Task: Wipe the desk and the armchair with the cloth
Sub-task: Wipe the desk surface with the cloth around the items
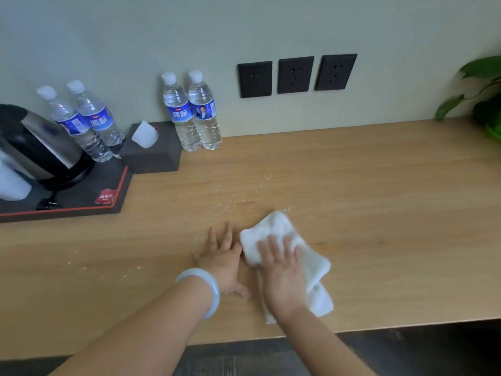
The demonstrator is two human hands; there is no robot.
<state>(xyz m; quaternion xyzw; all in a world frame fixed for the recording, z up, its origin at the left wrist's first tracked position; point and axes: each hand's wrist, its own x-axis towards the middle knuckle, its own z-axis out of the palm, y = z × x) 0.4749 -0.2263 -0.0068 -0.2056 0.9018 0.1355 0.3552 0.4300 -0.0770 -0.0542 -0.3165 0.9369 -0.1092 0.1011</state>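
Observation:
A white cloth (273, 234) lies bunched on the light wooden desk (379, 213), near its front edge. My right hand (282, 270) presses flat on the cloth, fingers spread over it. My left hand (225, 256) rests palm down on the bare wood just left of the cloth, fingers apart, a pale bangle on the wrist. Small pale crumbs (230, 204) are scattered on the desk beyond and left of the hands. No armchair is in view.
A dark tray (108, 185) at the left holds a kettle (40, 150) and two water bottles (86, 120). A dark tissue box (154, 156) and two more bottles (192, 112) stand by the wall. A green plant (485, 104) sits at the far right.

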